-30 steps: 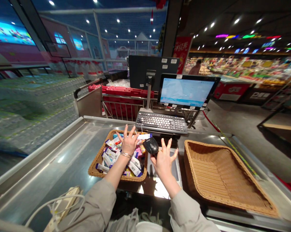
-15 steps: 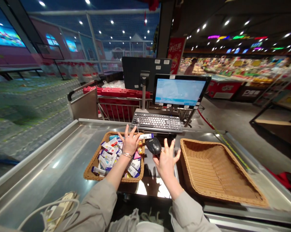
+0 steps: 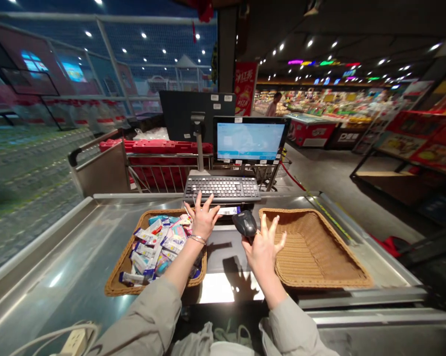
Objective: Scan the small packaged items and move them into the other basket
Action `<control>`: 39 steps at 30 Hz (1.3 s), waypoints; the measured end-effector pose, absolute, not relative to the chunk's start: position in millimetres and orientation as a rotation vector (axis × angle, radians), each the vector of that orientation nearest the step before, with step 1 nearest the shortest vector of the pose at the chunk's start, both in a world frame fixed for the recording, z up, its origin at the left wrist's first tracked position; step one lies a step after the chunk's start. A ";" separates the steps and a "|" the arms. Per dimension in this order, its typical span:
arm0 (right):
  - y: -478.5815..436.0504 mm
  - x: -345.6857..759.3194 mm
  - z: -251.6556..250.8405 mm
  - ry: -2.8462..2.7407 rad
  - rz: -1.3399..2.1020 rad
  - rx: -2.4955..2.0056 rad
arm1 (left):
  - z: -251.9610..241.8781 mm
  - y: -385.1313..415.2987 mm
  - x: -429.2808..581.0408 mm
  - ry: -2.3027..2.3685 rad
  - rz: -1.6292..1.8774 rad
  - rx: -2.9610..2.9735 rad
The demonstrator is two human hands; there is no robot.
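Observation:
My left hand (image 3: pixel 203 220) is over the right edge of a wicker basket (image 3: pixel 113 277) full of small packaged goods. Its thumb side pinches a slim white packet with a purple end (image 3: pixel 229 210), while other fingers are spread. My right hand (image 3: pixel 263 248) grips a black handheld barcode scanner (image 3: pixel 245 223) low between thumb and fingers, with its remaining fingers stretched out. The scanner's head is close beside the packet's purple end; its handle is mostly hidden by the hand. On the right stands a second wicker basket (image 3: pixel 319 252) with nothing inside.
Behind my hands are a black keyboard (image 3: pixel 223 188) and a lit monitor (image 3: pixel 250 141). A metal counter (image 3: pixel 78 247) surrounds the baskets. A power strip with white cables (image 3: pixel 74 341) lies at lower left. A person (image 3: pixel 273 105) is far off among store shelves.
The view has turned to the right. Both hands, with the packet and scanner, have shifted right relative to the baskets, and the packet is nearer the scanner's head.

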State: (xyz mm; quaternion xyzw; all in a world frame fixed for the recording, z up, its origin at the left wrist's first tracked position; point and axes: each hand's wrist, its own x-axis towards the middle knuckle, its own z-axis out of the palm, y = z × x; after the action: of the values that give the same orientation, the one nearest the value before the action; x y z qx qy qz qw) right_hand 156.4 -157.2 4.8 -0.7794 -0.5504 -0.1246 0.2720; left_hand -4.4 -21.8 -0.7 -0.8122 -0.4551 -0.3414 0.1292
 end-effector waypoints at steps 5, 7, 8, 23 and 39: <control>-165.6 175.4 3.0 -1.401 -0.359 -2.165 | -0.3 -23.1 20.8 -1.238 -0.999 -2.445; -169.1 182.9 1.7 -1.368 -0.374 -2.182 | -1.1 -24.1 31.2 -1.202 -0.997 -2.483; -170.8 186.6 0.8 -1.351 -0.383 -2.190 | -1.6 -24.7 36.4 -1.186 -0.996 -2.501; -196.4 237.4 -9.3 -1.172 -0.449 -2.343 | -13.7 -36.7 110.3 -0.963 -1.063 -2.650; -220.0 289.5 -20.7 -0.960 -0.434 -2.483 | -28.3 -46.6 173.3 -0.610 -0.940 -2.820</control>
State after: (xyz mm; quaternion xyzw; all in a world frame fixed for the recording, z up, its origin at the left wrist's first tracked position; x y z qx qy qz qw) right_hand 289.5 -220.0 -20.7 -0.8979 -0.3471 -0.1569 0.2205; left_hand 173.3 -46.6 -28.3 -0.9280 -0.2006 -0.3095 0.0537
